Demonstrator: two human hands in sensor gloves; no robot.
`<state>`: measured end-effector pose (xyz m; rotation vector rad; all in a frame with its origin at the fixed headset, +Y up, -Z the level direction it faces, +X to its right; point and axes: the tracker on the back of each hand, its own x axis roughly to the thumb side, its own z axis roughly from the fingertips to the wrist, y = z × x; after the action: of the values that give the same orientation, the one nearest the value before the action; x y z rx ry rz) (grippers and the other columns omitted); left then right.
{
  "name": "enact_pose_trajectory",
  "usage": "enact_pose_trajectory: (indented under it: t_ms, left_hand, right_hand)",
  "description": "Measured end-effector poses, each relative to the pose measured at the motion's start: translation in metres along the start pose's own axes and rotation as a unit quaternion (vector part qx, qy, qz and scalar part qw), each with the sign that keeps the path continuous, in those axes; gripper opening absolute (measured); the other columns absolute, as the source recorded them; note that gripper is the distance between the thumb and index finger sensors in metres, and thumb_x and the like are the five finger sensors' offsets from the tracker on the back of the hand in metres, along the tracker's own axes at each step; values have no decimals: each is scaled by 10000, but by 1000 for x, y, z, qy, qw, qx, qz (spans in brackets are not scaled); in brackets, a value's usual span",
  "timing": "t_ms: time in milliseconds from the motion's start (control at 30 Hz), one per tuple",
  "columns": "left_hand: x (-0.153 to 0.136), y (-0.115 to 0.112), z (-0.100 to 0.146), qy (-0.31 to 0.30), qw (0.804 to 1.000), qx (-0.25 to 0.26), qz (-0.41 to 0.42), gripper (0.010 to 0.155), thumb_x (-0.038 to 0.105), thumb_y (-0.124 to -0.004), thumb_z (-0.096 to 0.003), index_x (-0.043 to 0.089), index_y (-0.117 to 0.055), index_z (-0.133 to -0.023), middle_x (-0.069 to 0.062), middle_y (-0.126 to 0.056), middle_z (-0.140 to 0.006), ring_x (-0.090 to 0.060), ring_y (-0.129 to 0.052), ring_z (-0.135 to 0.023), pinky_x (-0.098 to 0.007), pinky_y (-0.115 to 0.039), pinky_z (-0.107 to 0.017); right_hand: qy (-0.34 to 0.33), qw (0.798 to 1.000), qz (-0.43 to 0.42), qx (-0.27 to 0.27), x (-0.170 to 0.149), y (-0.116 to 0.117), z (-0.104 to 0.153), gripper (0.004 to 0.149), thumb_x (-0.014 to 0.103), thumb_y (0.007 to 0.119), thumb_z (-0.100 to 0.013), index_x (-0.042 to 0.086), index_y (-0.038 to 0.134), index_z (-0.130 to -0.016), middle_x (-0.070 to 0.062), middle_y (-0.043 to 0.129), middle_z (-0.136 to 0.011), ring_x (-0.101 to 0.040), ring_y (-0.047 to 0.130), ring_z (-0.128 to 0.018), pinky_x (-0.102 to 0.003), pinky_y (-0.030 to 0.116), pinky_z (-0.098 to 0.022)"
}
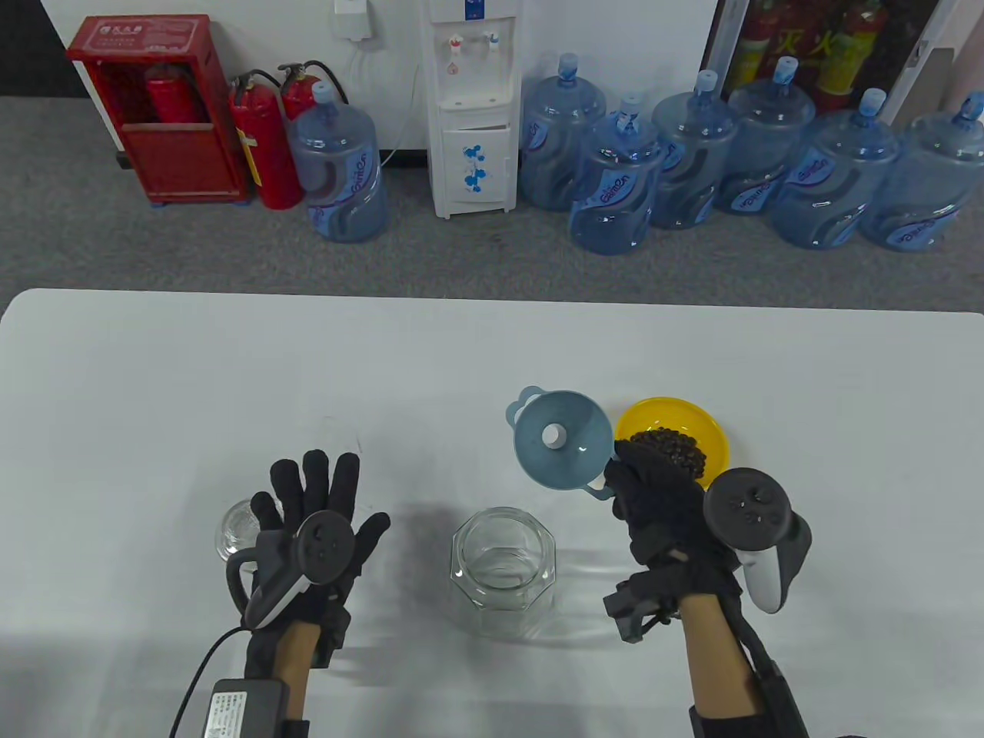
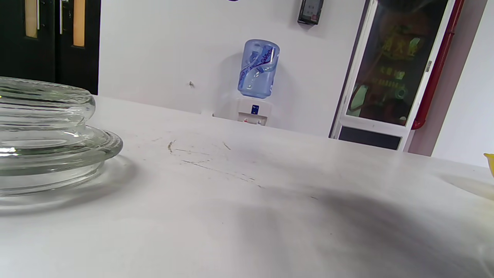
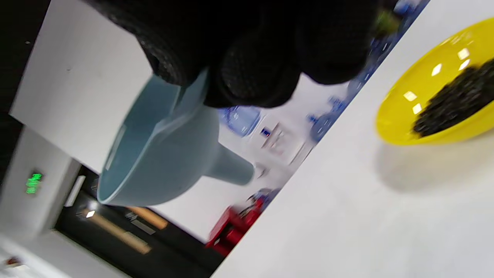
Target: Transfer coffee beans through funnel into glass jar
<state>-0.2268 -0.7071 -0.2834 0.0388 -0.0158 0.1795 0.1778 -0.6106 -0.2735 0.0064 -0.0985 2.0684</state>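
Table view: jar [image 1: 503, 573] open, centre of table [image 1: 154, 369]. Left hand [image 1: 315, 530] spread flat beside lid [image 1: 240, 529]. Right hand [image 1: 665, 511] pinches funnel [image 1: 565, 450] by its tab. Beans [image 1: 676, 452] in bowl [image 1: 675, 430]. Bottles [image 1: 619, 181] read "GaiNiOn".
Left wrist view: lid [image 2: 42, 135] on table.
Right wrist view: fingers [image 3: 251, 65] grip funnel [image 3: 166, 154], lifted, tilted; bowl [image 3: 436, 88] near.

Bare table [image 1: 231, 369] fills the frame's upper left. At center-right, funnel [image 1: 563, 447], yellow bowl [image 1: 675, 430] and glass jar [image 1: 503, 573] crowd together; a glass lid [image 1: 240, 529] sits lower left.
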Motion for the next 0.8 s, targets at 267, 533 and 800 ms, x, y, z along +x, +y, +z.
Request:
enact_pose_trajectory:
  t_ms: [267,533,800]
  left_hand:
    - [0,0,0,-1,1000,1,-2,767,665,-554,-539,361,-239,-1169,-89,-186,-1244,-461,-100,-1111,-685,-234,-747]
    - [-1,0,0,-1,1000,-4,-2,770,665,-554,-539,359,-236,-1170,-91,-185,-1245,-461,-103,-1113,-685,-234,-748]
    - [-1,0,-1,1,1000,-5,-5,771,666,-553,-538,359,-234,-1170,-90,-181,-1245,-460,-92,-1110,-683,-227,-747]
  right_hand:
    - [21,984,-59,168,13,4,-3,442,335,737,-668,30,828,-974,-154,946,-689,-123,908,-483,-404,833,-439]
    - [49,976,-18,214,-3,38,-17,433,332,755,-665,37,836,-973,-162,940,-697,-138,903,-496,-417,823,-456]
    - [58,973,23,221,-15,50,-18,425,338,778,-660,55,843,-970,-164,941,-704,-146,908,-503,-424,820,-466]
